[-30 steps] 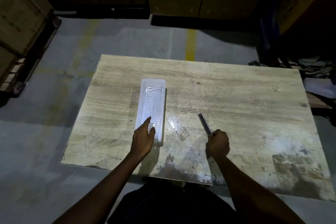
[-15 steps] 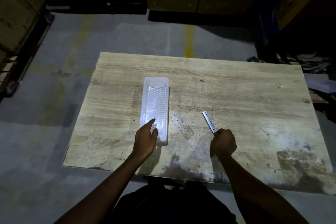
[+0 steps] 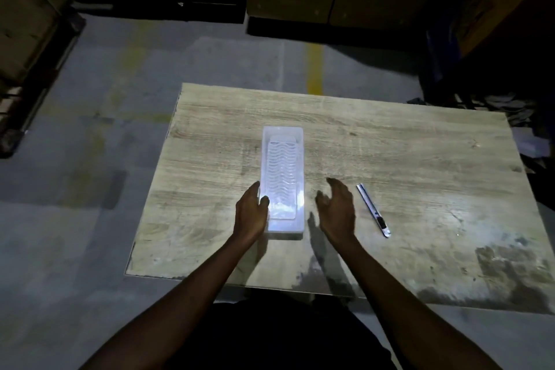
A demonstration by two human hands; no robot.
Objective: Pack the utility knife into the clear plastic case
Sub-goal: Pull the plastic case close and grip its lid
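Note:
The clear plastic case point(image 3: 282, 165) lies lengthwise on the wooden table point(image 3: 390, 144), its wavy-ribbed lid facing up. My left hand point(image 3: 250, 213) rests against the case's near left side, thumb on its top edge. The utility knife point(image 3: 373, 210), slim and silver with a dark slider, lies flat on the table to the right of the case. My right hand point(image 3: 338, 210) hovers between case and knife, fingers spread, holding nothing. A gap separates it from both.
The table's near edge point(image 3: 240, 281) is close to my body. Concrete floor with a yellow line point(image 3: 314, 69) lies beyond. Wooden crates point(image 3: 27, 24) stand at left, dark cabinets at the back, clutter point(image 3: 510, 111) at the right.
My right hand has let go of the utility knife, which now lies on the table, and has moved left toward the case. My left hand has shifted to the case's left side.

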